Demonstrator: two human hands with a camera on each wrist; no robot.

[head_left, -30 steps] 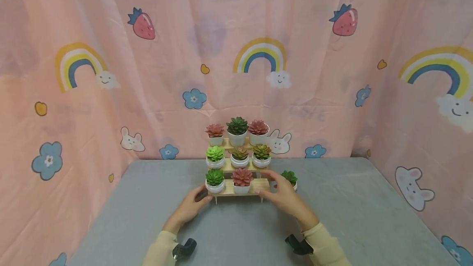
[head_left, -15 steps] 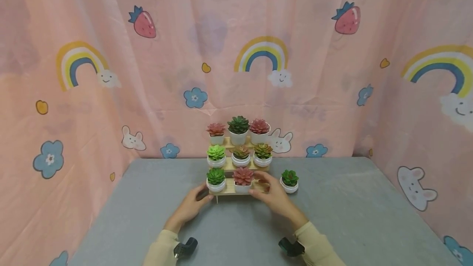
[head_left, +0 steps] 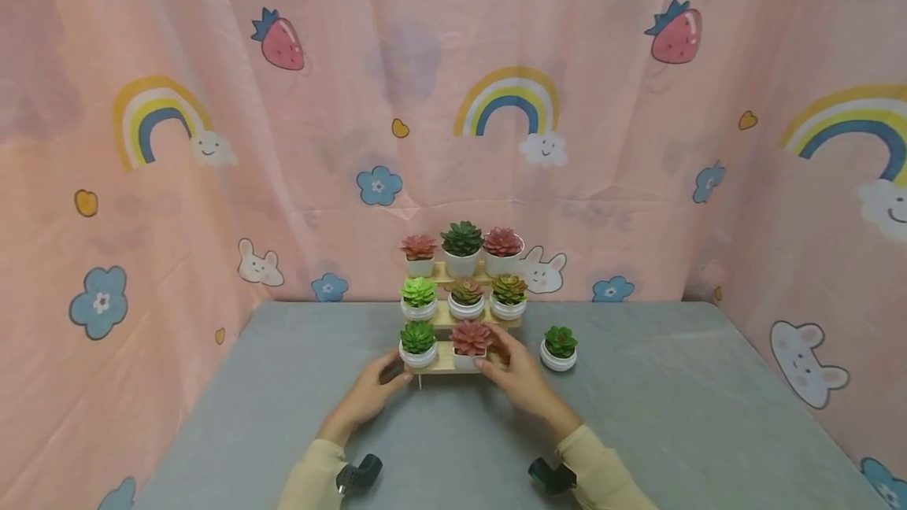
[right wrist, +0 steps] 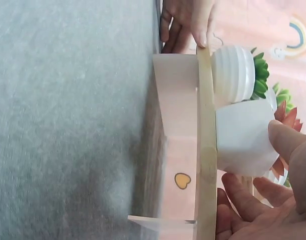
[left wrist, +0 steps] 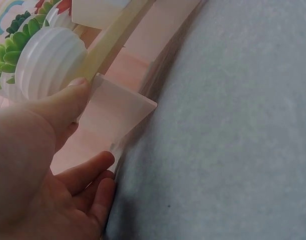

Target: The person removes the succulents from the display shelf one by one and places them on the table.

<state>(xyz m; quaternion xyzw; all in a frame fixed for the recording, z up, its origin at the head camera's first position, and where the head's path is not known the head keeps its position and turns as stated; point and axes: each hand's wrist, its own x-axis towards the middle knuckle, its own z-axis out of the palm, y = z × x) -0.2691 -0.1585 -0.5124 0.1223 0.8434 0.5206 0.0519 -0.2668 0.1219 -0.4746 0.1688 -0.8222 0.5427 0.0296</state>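
Observation:
My right hand [head_left: 524, 378] holds a small potted pink succulent [head_left: 470, 338] on the bottom step of a wooden tiered plant stand [head_left: 445, 357]. In the right wrist view the thumb lies against its white pot [right wrist: 245, 137], with fingers round the far side. My left hand [head_left: 367, 393] grips the left end of that step. Its thumb [left wrist: 78, 87] presses the wooden board's end, and the other fingers curl below beside the translucent leg [left wrist: 120, 102]. A green succulent in a ribbed white pot [left wrist: 52, 62] stands right by this thumb.
Three potted succulents stand on the middle step [head_left: 445, 315] and three on the top step [head_left: 439, 272]. Another green potted succulent [head_left: 560, 349] stands on the grey table [head_left: 638, 415] right of the stand. A pink patterned curtain [head_left: 340, 101] hangs behind.
My right hand has moved left from the bottom step's right end to the pink succulent. The green plant at the right shows fully now. My left hand stays at the stand's end.

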